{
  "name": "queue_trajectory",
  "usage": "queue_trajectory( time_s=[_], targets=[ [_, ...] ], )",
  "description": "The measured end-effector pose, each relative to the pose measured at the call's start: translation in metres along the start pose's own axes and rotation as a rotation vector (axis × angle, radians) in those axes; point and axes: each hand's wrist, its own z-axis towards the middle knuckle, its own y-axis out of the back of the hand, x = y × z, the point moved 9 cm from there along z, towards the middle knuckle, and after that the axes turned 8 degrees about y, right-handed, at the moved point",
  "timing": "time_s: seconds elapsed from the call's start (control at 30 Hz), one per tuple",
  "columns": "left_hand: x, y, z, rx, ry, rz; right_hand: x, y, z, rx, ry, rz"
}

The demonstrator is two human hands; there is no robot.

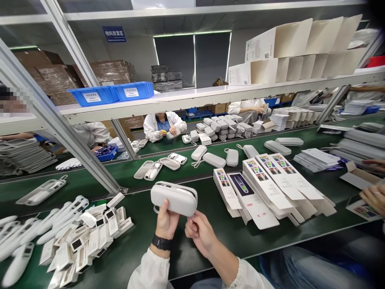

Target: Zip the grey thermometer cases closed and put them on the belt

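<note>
A light grey zip case (174, 198) is in my left hand (167, 222), thumb on its near face and the hand below it. Its zip gapes along the top and right side, with something white showing inside. At the case's lower right corner, the fingers of my right hand (201, 233) are pinched on the zipper pull, which they mostly hide. Beyond it on the green belt lie two open cases with white devices inside, one of them an open case (150, 170). Several closed cases, among them a grey case (214, 159), lie farther right.
White thermometer-like devices (57, 220) and small white boxes (90, 237) are heaped at left. Printed cartons (264, 184) lie at right. Overhead, a shelf (192, 96) carries blue bins (111, 92). Another person (165, 126) works across the belt; a co-worker's hand (374, 198) is at right.
</note>
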Motion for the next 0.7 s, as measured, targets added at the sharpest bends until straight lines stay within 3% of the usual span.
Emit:
queue_trajectory(
  time_s=[0.13, 0.23, 0.3, 0.37, 0.43, 0.57, 0.7],
  targets=[
    [-0.014, 0.035, -0.006, -0.039, -0.021, 0.136, 0.022, 0.009, -0.009, 0.028, -0.168, -0.171],
    [-0.025, 0.043, -0.021, 0.000, 0.014, 0.396, 0.030, 0.013, -0.011, 0.072, -0.367, -0.336],
    [-0.032, 0.027, -0.033, 0.130, 0.041, 0.671, 0.028, 0.013, -0.008, 0.091, -0.463, -0.433],
    [-0.033, -0.003, -0.045, 0.352, 0.068, 0.932, 0.025, 0.007, 0.000, 0.107, -0.488, -0.478],
    [-0.042, -0.028, -0.052, 0.471, 0.064, 1.045, 0.024, 0.000, 0.009, 0.120, -0.471, -0.507],
    [-0.058, -0.053, -0.051, 0.519, 0.056, 1.154, 0.032, -0.018, 0.018, 0.141, -0.451, -0.462],
    [-0.051, -0.053, -0.048, 0.543, 0.059, 1.139, 0.056, -0.033, 0.023, 0.174, -0.361, -0.341]
  ],
)
